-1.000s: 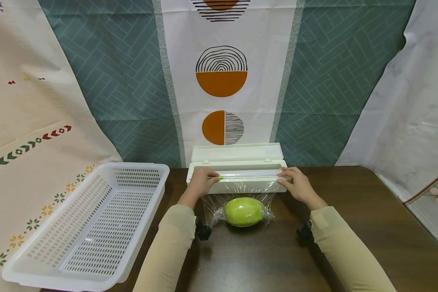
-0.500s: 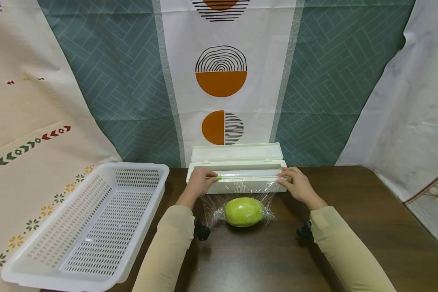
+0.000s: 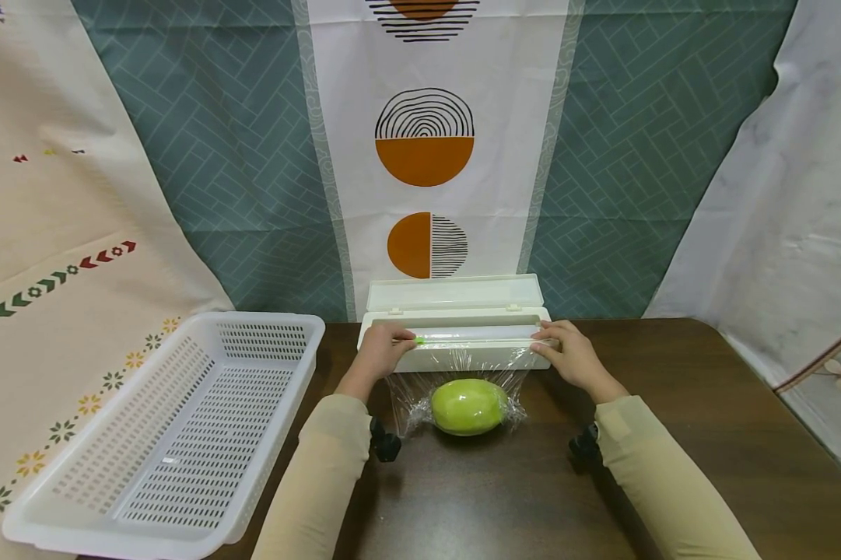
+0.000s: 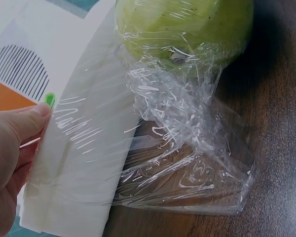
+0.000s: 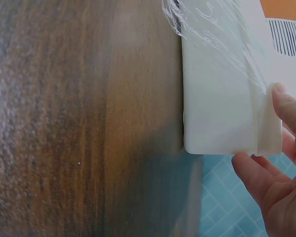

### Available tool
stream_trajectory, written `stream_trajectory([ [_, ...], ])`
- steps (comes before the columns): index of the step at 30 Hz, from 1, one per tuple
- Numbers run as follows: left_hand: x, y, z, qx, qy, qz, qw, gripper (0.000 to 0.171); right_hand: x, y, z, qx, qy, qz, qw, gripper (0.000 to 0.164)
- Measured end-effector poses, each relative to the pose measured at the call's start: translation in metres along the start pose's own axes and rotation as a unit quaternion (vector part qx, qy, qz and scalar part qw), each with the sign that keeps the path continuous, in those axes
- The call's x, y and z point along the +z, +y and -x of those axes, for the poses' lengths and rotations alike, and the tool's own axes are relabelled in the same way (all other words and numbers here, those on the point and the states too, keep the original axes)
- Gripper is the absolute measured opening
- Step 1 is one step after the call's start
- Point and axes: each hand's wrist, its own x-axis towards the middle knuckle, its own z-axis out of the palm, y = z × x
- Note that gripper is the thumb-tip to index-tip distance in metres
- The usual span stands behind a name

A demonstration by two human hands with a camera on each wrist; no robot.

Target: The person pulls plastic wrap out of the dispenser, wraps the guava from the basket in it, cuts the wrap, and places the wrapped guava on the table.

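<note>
An open white plastic wrap dispenser (image 3: 476, 359) lies toward the back of the table, its lid tilted up behind. My left hand (image 3: 380, 351) pinches the small green slide cutter (image 4: 50, 99) on the dispenser's front rail, near the left end. At the other end, my right hand (image 3: 572, 356) grips the dispenser's corner, fingertips and thumb around it in the right wrist view. Clear plastic wrap (image 4: 163, 98) runs from the rail down over the front to a green, melon-like fruit (image 3: 469, 406). The film is bunched at both ends of the fruit, which sits before the dispenser.
To the left stands a large white perforated basket (image 3: 301, 389) with nothing in it. The dark wooden table (image 3: 476, 505) extends in front and to the right. Hanging cloth (image 3: 252, 155) closes off the back, right behind the dispenser's lid.
My left hand has slid slightly left along the rail, with the green slide cutter between its fingers. My right hand, the fruit and the dispenser stay in place.
</note>
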Motion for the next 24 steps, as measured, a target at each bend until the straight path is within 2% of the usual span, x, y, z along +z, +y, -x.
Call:
stream_trajectory([
  [6,-0.0008,-0.0008,0.0013,-0.014,-0.006,-0.007,0.9999,0.022,0.0003,0.0018,0.0005,-0.002,-0.002,-0.001,1.0,0.024],
  [24,-0.0025,-0.0058,0.0025,-0.026,-0.007,0.0,0.9996,0.024,0.0011,0.0031,0.0,-0.005,0.002,-0.002,1.0,0.025],
])
